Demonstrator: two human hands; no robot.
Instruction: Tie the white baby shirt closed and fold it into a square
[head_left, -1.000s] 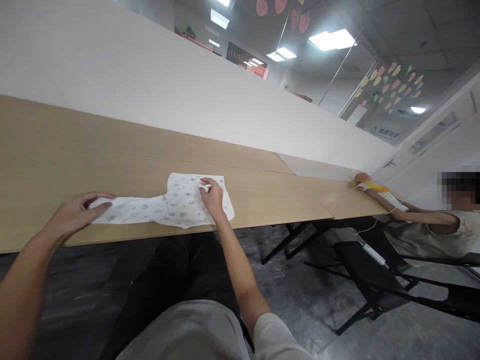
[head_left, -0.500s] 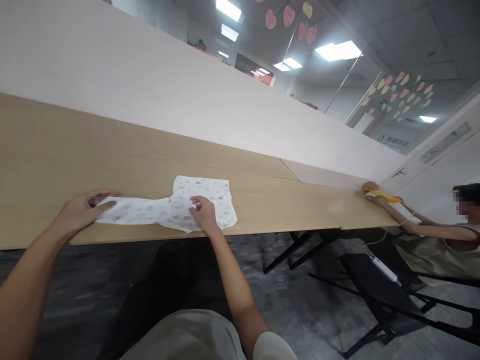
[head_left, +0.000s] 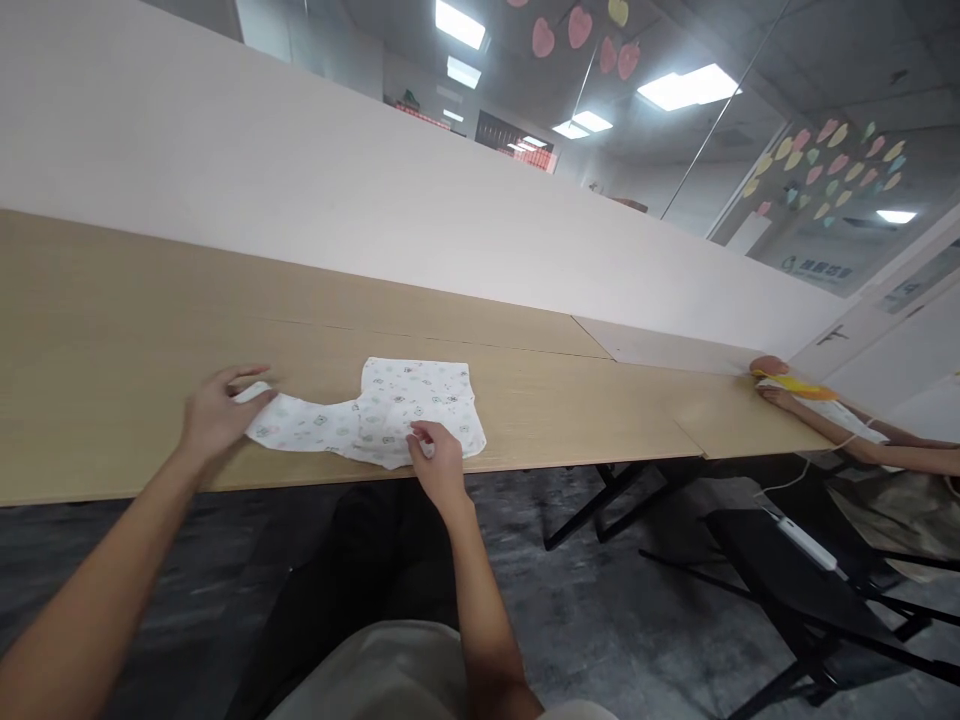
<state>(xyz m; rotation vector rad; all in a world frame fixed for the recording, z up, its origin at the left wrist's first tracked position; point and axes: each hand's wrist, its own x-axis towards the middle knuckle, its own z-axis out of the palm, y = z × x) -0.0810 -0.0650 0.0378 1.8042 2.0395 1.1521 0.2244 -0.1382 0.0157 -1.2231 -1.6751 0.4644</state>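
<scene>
A white garment (head_left: 420, 385) with small printed figures lies on the table near its front edge. It has a wide part on the right and a narrow strip, like a sleeve or leg, reaching left. My left hand (head_left: 217, 410) pinches the far left end of that strip between thumb and fingers, and the end is slightly lifted. My right hand (head_left: 439, 460) rests on the lower middle of the wide part, its thumb and curled fingers drawn together at the cloth. A fold of fabric shows just left of these fingertips.
The long wooden table (head_left: 150, 330) runs along a white partition (head_left: 300, 170). At its far right, another person's arms (head_left: 862, 440) handle yellow and white cloth (head_left: 795, 385). A black folding chair (head_left: 787, 570) with a white power strip (head_left: 806, 540) stands to the right.
My left hand has moved right with the strip's end, lifting it so the strip now curves and looks shorter. My right hand has shifted slightly down on the cloth. The view has shifted a little.
</scene>
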